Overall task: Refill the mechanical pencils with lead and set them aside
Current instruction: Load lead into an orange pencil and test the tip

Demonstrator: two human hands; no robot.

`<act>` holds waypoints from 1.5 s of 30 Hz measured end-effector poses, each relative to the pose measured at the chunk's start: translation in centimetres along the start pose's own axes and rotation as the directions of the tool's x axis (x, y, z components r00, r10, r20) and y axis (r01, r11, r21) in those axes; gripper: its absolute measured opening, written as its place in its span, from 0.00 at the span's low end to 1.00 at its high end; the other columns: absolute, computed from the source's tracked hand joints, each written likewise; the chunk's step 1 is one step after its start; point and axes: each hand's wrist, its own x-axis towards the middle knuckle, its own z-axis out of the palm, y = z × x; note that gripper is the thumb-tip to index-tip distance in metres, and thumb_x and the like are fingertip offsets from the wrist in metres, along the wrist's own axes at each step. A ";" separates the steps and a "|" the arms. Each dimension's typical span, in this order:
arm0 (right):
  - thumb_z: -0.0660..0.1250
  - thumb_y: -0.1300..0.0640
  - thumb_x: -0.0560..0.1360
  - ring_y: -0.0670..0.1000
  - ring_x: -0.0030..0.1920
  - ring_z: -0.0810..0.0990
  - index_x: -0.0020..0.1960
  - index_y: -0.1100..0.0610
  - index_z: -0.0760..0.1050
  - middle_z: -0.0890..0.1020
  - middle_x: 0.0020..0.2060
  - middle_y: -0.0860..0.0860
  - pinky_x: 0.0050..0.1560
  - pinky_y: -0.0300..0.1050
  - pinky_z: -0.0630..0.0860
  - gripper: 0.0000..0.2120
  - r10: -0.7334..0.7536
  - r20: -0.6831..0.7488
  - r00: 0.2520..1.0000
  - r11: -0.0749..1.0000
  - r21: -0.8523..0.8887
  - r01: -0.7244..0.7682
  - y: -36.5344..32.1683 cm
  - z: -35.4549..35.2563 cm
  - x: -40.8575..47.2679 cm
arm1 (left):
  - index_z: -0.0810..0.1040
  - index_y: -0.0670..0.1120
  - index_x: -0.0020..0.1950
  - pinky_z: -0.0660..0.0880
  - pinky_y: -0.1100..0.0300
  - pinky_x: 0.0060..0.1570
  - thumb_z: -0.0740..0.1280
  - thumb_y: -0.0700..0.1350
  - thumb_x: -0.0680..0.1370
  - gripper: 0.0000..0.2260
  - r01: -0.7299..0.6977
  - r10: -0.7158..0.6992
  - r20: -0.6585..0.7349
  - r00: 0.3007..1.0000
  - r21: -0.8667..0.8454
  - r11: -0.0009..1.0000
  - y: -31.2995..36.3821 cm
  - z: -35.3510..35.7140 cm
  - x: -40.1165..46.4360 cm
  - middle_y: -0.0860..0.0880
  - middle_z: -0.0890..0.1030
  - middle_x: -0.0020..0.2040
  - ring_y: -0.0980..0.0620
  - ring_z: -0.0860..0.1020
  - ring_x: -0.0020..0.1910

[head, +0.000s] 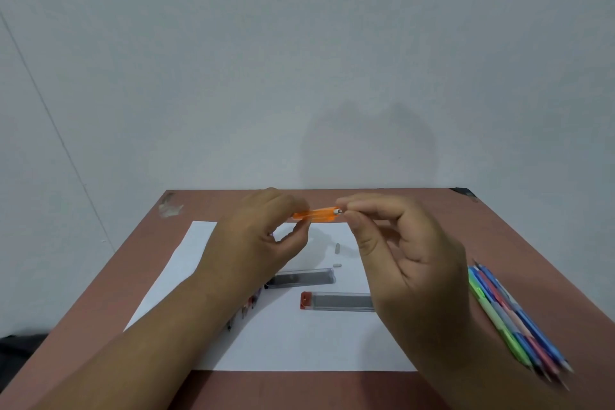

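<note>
My left hand (259, 236) grips an orange mechanical pencil (317, 214) and holds it level above the white paper (186, 263). The pencil's white rear end points right. My right hand (402, 253) pinches thumb and forefinger together right at that end; what they pinch is too small to tell. Two clear lead cases lie on the paper below: one with a dark end (304, 277), one with a red cap (336, 301). Two small white caps (337, 248) lie near the paper's far part.
Several pencils in green, blue and pink (519, 319) lie side by side on the brown table (499, 236) at the right. More pencil tips (248, 306) show from under my left forearm. A wall stands right behind the table's far edge.
</note>
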 end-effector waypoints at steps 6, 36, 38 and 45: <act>0.70 0.57 0.79 0.44 0.49 0.84 0.55 0.58 0.84 0.86 0.47 0.46 0.50 0.34 0.80 0.08 -0.018 0.003 1.000 0.998 -0.066 0.019 0.6 0.2 0.1 | 0.82 0.51 0.48 0.78 0.53 0.39 0.70 0.44 0.75 0.03 0.001 -0.001 0.021 1.000 0.008 1.000 0.3 -0.1 0.0 0.58 0.82 0.44 0.54 0.79 0.43; 0.68 0.54 0.80 0.45 0.52 0.77 0.48 0.47 0.85 0.80 0.47 0.42 0.54 0.43 0.76 0.08 0.549 0.438 0.712 0.797 -0.531 -0.288 5.7 1.4 0.5 | 0.82 0.49 0.59 0.72 0.78 0.48 0.69 0.41 0.80 0.09 0.356 -0.345 0.098 0.933 -0.131 0.925 -0.2 0.3 -0.1 0.67 0.79 0.45 0.68 0.79 0.50; 0.67 0.54 0.81 0.45 0.55 0.75 0.50 0.47 0.86 0.81 0.48 0.42 0.57 0.42 0.75 0.08 0.532 0.499 0.684 0.810 -0.535 -0.240 5.5 1.6 0.5 | 0.82 0.50 0.58 0.75 0.74 0.49 0.70 0.41 0.79 0.09 0.330 -0.321 0.087 0.943 -0.123 0.936 -0.3 0.3 -0.1 0.68 0.79 0.44 0.66 0.80 0.49; 0.64 0.55 0.82 0.48 0.56 0.73 0.42 0.47 0.79 0.79 0.48 0.44 0.56 0.47 0.75 0.11 0.544 0.573 0.612 0.796 -0.583 -0.162 5.1 2.0 0.7 | 0.83 0.52 0.55 0.81 0.54 0.48 0.72 0.44 0.78 0.07 0.267 -0.262 0.067 0.963 -0.095 0.959 -1.3 0.6 -0.2 0.58 0.82 0.47 0.58 0.81 0.47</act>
